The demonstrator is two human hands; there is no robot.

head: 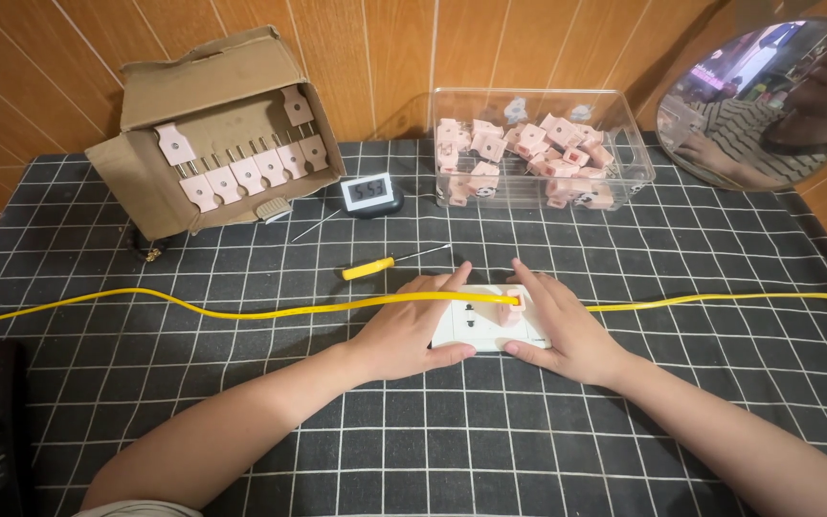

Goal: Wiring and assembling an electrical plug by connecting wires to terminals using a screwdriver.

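Both forearms reach in from the near edge over a black grid-checked tabletop (pixel 528 450). Left hand (pixel 412 330) and right hand (pixel 567 330) lie flat, fingers open and spread, pressing either side of a white socket plate (pixel 471 324). Pink plug (pixel 510 308) sits on the plate, a yellow cable (pixel 241 312) running across. Beyond: yellow-handled screwdriver (pixel 385 264), small digital clock (pixel 368 193), cardboard box (pixel 212 129) of pink plugs, clear bin (pixel 538 148).
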